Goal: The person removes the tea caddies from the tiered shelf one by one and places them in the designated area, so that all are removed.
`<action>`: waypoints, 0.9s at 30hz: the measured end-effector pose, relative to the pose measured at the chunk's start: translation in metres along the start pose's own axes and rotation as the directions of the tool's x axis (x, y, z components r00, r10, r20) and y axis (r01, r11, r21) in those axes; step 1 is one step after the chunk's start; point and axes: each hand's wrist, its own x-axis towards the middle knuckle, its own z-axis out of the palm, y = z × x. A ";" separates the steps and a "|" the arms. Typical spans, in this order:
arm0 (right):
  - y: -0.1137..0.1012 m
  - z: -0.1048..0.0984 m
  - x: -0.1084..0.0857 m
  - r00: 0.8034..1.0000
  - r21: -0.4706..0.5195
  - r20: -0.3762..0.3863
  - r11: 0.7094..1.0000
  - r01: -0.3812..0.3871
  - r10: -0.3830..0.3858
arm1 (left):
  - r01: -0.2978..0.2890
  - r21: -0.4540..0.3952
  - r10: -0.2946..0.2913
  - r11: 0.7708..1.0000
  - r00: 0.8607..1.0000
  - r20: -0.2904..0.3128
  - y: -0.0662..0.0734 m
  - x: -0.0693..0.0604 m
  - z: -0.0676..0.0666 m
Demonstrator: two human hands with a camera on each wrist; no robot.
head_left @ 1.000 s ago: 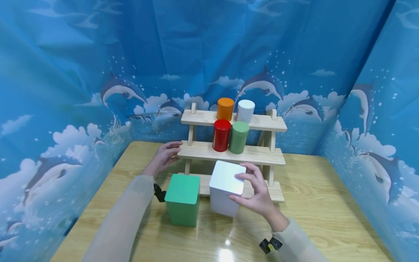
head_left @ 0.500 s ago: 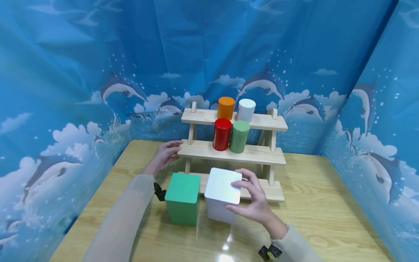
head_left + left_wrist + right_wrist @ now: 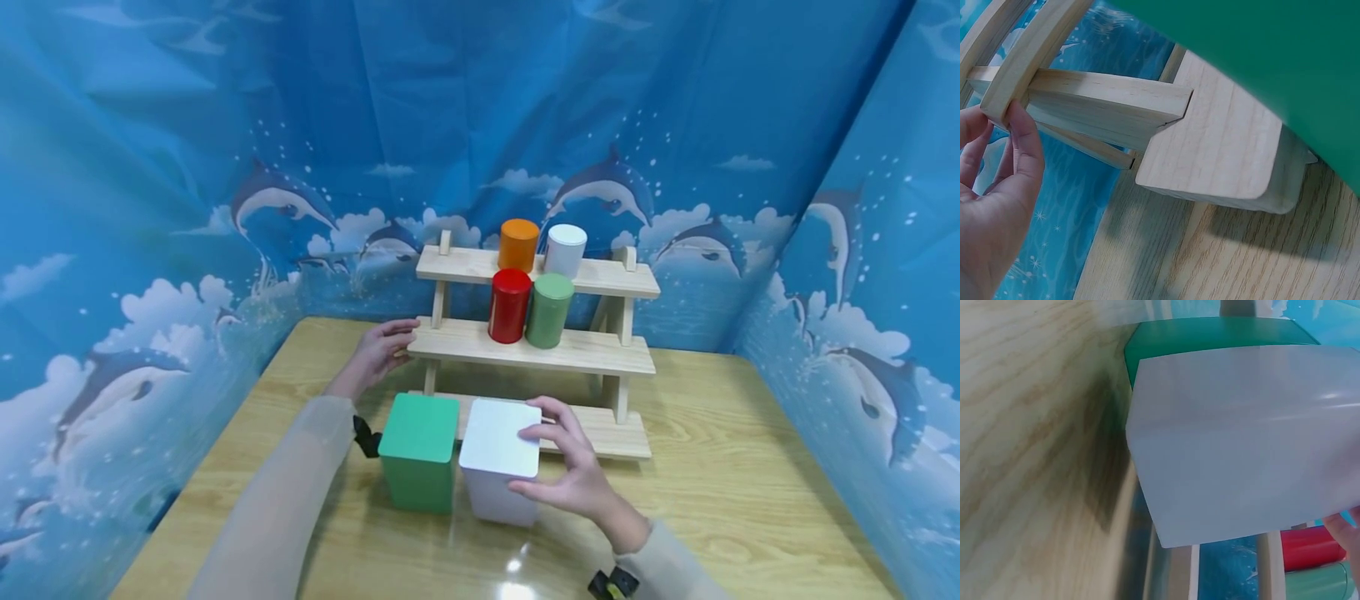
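My right hand [image 3: 573, 479] grips the upper part of a white box [image 3: 501, 437] from its right side; only fingertips show at the right edge of the right wrist view, by the white box [image 3: 1241, 450]. Just left of it stands a green box [image 3: 420, 454], close beside it. My left hand [image 3: 378, 354] pinches the left end of the middle board of a wooden three-step shelf [image 3: 600, 358]; in the left wrist view the hand [image 3: 1007, 181] has thumb and finger on the board's end [image 3: 1022, 69].
A red can [image 3: 509, 307] and a green can [image 3: 550, 311] stand on the middle step, an orange can [image 3: 518, 246] and a white can [image 3: 565, 251] on the top one. Behind the wooden table [image 3: 720, 467] hangs a blue dolphin-print curtain [image 3: 480, 108].
My right hand has moved the white box left and toward me, closing most of the space to the green box. My left hand has stayed at the shelf.
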 end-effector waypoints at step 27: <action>0.016 0.006 -0.014 0.983 0.051 0.120 0.987 -0.149 0.142 | -0.007 0.017 0.007 1.000 0.999 0.049 0.009 -0.014 0.005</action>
